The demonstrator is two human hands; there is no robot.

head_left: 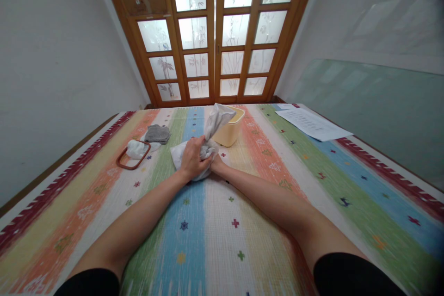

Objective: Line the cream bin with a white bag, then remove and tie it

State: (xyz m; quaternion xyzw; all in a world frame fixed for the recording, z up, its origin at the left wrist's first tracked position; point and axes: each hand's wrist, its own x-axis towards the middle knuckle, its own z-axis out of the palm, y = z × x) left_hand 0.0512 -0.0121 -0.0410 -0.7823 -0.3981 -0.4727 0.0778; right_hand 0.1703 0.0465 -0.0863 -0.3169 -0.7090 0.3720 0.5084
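Observation:
A crumpled white plastic bag [219,119] is gathered between my two hands over the middle of the table. Its loose upper end sticks up and leans to the right. My left hand [193,157] is closed round the bag's bunched neck, thumb toward me. My right hand [217,164] is closed on the bag's right side, its fingers mostly hidden behind the plastic and the left hand. Just behind the bag stands a pale yellow bin [229,133], partly covered by it.
To the left lie a brown rectangular ring [129,167], a crumpled clear-white plastic bundle [137,149] partly within it, and a folded grey cloth [157,134]. Printed paper sheets [314,124] rest at the far right. A striped cloth [222,240] covers the table.

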